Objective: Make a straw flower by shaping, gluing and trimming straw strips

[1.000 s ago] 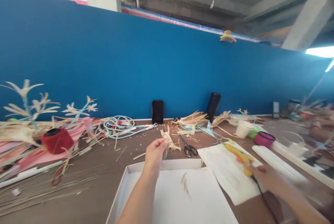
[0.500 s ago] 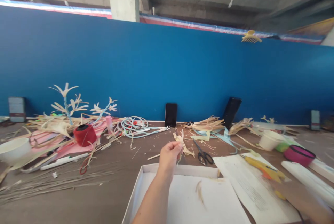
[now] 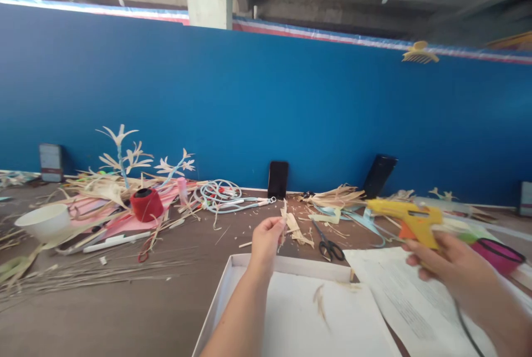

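Left hand (image 3: 268,240) raised over far edge of white box lid (image 3: 233,296), fingertips pinched shut on thin straw strip (image 3: 284,218); strip stands about upright above fingers, just in front of loose straw scraps (image 3: 297,229) on counter (image 3: 124,312).

Right hand (image 3: 446,268) closed around grip of yellow glue gun (image 3: 405,218), held in air above paper sheet (image 3: 399,290). Nozzle aimed toward left hand, well apart from strip. Orange trigger visible; which finger sits on it, cannot tell. Black cord (image 3: 465,329) hangs from gun along right forearm.

Box lid lies open side up, near person, between both forearms. A few straw slivers (image 3: 320,301) inside. Paper sheet just right of lid, touching or overlapping its right edge, cannot tell which.

Black scissors (image 3: 328,246) flat on counter beyond lid, between the two hands. Two dark phones (image 3: 277,179) (image 3: 379,175) lean against blue partition (image 3: 249,102) at back. Pale blue cable coil (image 3: 220,196) left of nearer phone. Red thread spool (image 3: 146,204) further left on pink sheets (image 3: 103,218), straw flowers (image 3: 124,152) standing behind it. White bowl (image 3: 44,221) at far left. Long thin straw stalks (image 3: 83,276) fanned across counter near left edge. Magenta cup (image 3: 499,254) at right, partly behind right hand. Yellow hair clip (image 3: 419,53) clamped on top edge of partition.
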`<state>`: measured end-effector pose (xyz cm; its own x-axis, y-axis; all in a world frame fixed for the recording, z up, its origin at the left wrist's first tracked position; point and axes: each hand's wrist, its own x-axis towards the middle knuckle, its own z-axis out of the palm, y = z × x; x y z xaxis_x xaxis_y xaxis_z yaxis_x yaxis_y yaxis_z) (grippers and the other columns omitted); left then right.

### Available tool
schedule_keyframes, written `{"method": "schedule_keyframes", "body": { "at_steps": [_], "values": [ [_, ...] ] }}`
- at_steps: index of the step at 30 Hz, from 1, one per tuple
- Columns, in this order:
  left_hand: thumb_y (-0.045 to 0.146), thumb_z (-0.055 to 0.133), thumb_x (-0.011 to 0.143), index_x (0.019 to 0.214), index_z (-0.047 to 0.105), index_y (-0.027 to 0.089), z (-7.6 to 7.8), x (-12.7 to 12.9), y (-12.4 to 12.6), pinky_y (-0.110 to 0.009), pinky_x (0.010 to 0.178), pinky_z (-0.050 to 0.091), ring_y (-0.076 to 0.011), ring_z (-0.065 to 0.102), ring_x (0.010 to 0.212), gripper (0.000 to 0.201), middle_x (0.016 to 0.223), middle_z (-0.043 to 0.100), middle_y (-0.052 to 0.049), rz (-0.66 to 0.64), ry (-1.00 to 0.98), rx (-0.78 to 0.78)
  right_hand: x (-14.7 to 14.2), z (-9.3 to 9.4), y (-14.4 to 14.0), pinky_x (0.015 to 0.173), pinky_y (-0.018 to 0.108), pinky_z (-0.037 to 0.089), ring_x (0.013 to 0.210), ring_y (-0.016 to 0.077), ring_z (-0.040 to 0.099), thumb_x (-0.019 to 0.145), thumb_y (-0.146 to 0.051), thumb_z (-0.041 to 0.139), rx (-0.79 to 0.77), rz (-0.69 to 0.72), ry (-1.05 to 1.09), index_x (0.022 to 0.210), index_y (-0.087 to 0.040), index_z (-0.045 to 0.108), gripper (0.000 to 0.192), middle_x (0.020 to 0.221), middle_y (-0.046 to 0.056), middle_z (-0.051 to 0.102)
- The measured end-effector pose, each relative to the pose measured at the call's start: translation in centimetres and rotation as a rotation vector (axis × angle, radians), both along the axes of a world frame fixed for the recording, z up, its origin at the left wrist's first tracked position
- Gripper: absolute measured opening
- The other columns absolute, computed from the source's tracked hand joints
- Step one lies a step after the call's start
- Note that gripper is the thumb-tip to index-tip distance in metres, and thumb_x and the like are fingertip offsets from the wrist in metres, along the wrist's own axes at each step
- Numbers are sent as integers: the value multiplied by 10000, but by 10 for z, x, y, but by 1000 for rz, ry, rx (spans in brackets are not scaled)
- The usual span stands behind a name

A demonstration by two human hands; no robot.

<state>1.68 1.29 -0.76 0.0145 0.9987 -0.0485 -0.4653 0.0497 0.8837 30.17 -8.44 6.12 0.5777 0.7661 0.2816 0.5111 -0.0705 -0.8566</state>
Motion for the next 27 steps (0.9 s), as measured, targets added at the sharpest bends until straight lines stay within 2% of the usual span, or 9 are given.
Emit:
{"method": "schedule_keyframes", "body": {
  "at_steps": [1,3,5,7,10,13,15,22,27],
  "values": [
    [466,742,539,760,640,119,-1,-1,2,-193,445,273,-41,374,430,424,564,540,12,19,10,-2,-14,8,6,465,335,418,501,194,591,606,-450,719,-24,114,19,815,-227,633,317,664,142,653],
    [468,740,544,784,648,118,-3,-4,5,-191,448,283,-42,380,437,435,577,550,9,50,32,1,-41,18,19,501,327,435,514,184,570,641,-443,703,17,249,60,862,-205,582,347,640,89,635],
    [465,735,553,800,652,120,-5,-7,9,-190,460,303,-39,381,443,433,590,553,11,74,32,10,-64,23,34,507,307,443,567,188,575,621,-418,727,130,293,123,923,-200,537,418,664,47,624],
    [462,737,553,803,652,122,-6,-10,12,-193,479,328,-40,392,454,431,598,551,13,90,17,17,-84,26,47,512,297,443,544,175,562,588,-409,749,198,275,132,977,-199,518,498,647,12,617],
    [453,744,549,787,648,123,-8,-13,16,-195,493,341,-44,408,465,418,595,546,16,106,-15,13,-110,26,62,506,288,422,499,160,536,615,-426,719,124,275,63,941,-189,588,423,595,-5,603],
    [427,743,571,784,644,123,-11,-16,18,-194,516,353,-51,434,493,385,601,546,15,121,-52,26,-130,15,71,452,268,368,441,144,477,666,-452,657,18,322,96,794,-175,641,305,470,-22,527],
    [412,734,593,792,643,123,-14,-16,20,-194,538,364,-57,453,520,363,612,548,12,132,-54,35,-139,2,75,427,257,339,422,138,446,677,-447,638,-30,367,187,796,-168,657,303,431,-30,491],
    [387,712,590,745,619,112,-11,5,39,-184,420,198,-22,297,400,329,537,510,36,238,29,-60,-143,-37,87,488,239,343,497,121,426,700,-456,629,54,368,444,901,-158,659,360,483,-42,466],
    [407,679,619,743,633,110,-12,24,58,-183,433,211,-31,320,419,325,538,505,29,194,57,27,-129,-55,92,502,237,315,536,122,412,734,-471,614,99,391,492,908,-164,637,354,530,-40,465]
  ]
}}
